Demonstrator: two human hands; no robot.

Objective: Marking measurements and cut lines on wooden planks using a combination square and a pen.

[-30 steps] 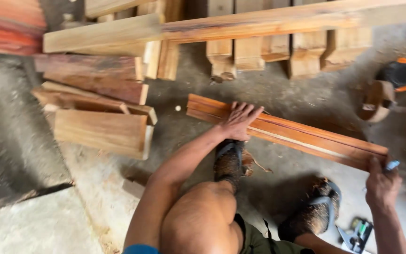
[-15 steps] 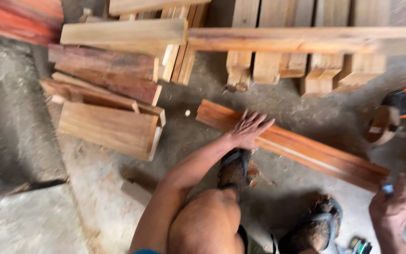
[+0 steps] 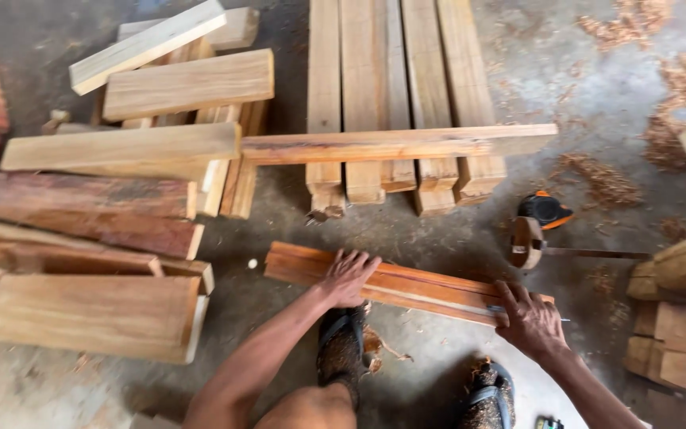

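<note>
- Reddish wood strip (image 3: 430, 287): long, narrow, orange-red w/ a paler stripe along its length; looks like two thin pieces stacked. Lies flat on the concrete floor (image 3: 438, 230), just below frame centre, running from 9 o'clock down toward 4 o'clock.
- Left hand (image 3: 348, 276): palm down, fingers spread wide, pressed flat on the strip's left part. No grip, just weight on it.
- Right hand (image 3: 530, 319): curled over the strip's right end, fingers partly closed; a thin pencil-like tool (image 3: 559, 319) pokes out at 3 o'clock of it. Can't tell exactly how it's pinched.
- Left arm: comes up from bottom centre, nearly straight, toward 1 o'clock. Right arm: enters from bottom right, angled toward 10 o'clock, wrist bent.
- Feet in dusty sandals (image 3: 341, 349) just below the strip, at 6 o'clock.
- Around: pale beams (image 3: 395, 71) at 12 o'clock, w/ a reddish plank (image 3: 398, 144) across them; stacked boards (image 3: 93, 314) at 9 o'clock; orange-black power tool (image 3: 544, 210) at 2 o'clock; wood blocks (image 3: 680, 318) at 3 o'clock.
</note>
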